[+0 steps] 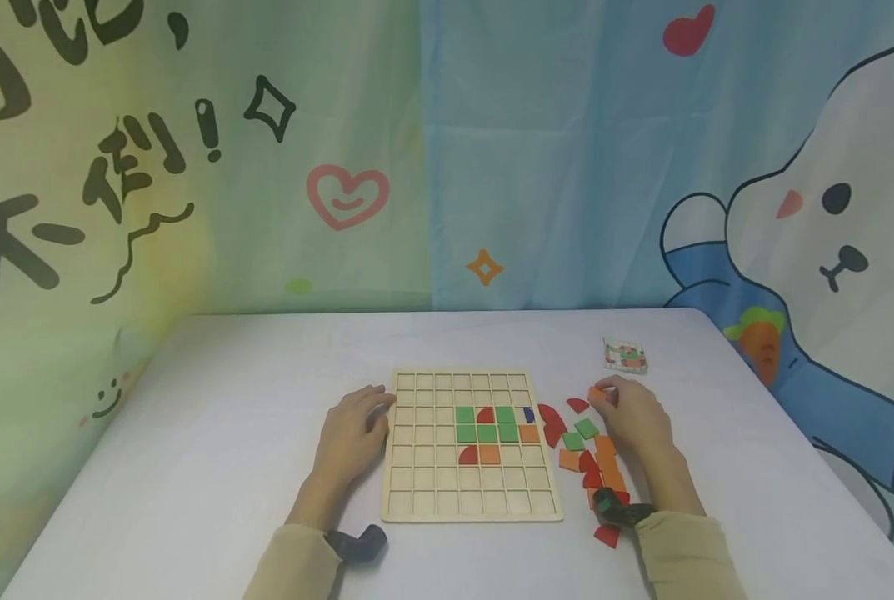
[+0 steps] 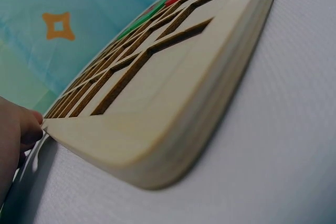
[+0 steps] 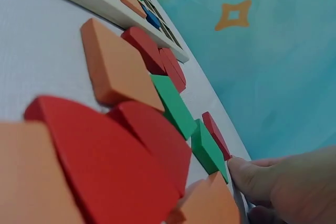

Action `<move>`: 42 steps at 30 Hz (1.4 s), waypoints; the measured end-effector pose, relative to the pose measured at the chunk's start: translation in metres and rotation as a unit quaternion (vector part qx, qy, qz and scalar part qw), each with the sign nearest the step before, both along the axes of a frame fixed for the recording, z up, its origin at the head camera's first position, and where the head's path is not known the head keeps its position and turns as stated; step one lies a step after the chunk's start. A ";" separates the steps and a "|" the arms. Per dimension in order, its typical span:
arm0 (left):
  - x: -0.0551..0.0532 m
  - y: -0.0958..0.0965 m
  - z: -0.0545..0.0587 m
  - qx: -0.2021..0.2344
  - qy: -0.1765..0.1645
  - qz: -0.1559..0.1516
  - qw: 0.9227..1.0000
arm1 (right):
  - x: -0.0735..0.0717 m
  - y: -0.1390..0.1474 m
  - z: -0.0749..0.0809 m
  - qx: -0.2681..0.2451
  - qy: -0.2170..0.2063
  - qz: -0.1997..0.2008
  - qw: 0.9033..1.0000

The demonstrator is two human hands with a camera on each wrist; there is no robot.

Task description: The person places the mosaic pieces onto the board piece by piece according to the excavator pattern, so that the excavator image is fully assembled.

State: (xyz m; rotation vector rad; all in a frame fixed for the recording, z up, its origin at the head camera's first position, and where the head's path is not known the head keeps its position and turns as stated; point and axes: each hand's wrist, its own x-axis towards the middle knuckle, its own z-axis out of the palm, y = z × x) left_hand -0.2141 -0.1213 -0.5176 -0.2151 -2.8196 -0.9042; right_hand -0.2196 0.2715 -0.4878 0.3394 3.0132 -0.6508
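A square wooden grid board (image 1: 422, 481) lies on the table, with green, red, orange and blue pieces in some of its cells. My left hand (image 1: 349, 433) rests at the board's left edge with relaxed fingers; in the left wrist view its fingertips (image 2: 32, 124) meet the rim. Right of the board, my right hand (image 1: 636, 417) pinches an orange square tile (image 1: 596, 395) between thumb and fingers. Beneath and beside that hand lie loose pieces: red quarter-circles (image 1: 577, 405), green squares (image 1: 586, 428) and orange squares (image 1: 569, 460). The right wrist view hides the pinched tile.
A small printed card or packet (image 1: 626, 356) lies at the back right of the white table (image 1: 214, 433). Some loose red pieces (image 3: 142, 48) lie against the board's right edge. Behind the table hangs a printed curtain (image 1: 521, 167). Each wrist wears a dark camera band (image 1: 358, 544).
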 end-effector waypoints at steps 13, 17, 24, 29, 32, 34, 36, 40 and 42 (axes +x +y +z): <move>0.001 0.001 0.001 0.000 -0.011 0.004 1.000 | 0.001 0.002 0.000 -0.033 0.049 -0.010 0.998; 0.001 0.000 0.001 0.002 -0.014 0.005 1.000 | 0.001 -0.001 0.004 -0.038 0.057 -0.011 0.998; 0.002 0.000 0.001 0.006 -0.014 0.002 1.000 | 0.001 -0.021 0.023 -0.075 0.045 0.019 0.996; 0.000 0.000 0.000 0.006 -0.013 -0.001 1.000 | 0.005 -0.046 0.037 -0.116 0.039 0.107 0.987; 0.000 0.000 0.000 0.006 -0.011 -0.003 1.000 | 0.008 -0.061 0.039 -0.136 0.009 0.170 0.976; -0.001 0.000 -0.001 0.005 -0.009 -0.004 1.000 | 0.010 -0.069 0.038 -0.144 -0.016 0.209 0.967; -0.001 0.000 -0.001 0.005 -0.007 -0.003 1.000 | 0.012 -0.075 0.037 -0.138 -0.029 0.241 0.960; -0.001 0.000 -0.002 0.004 -0.005 0.000 1.000 | 0.016 -0.083 0.035 -0.118 -0.033 0.291 0.949; -0.001 0.000 -0.002 0.004 -0.004 0.000 1.000 | 0.018 -0.086 0.035 -0.117 -0.044 0.298 0.946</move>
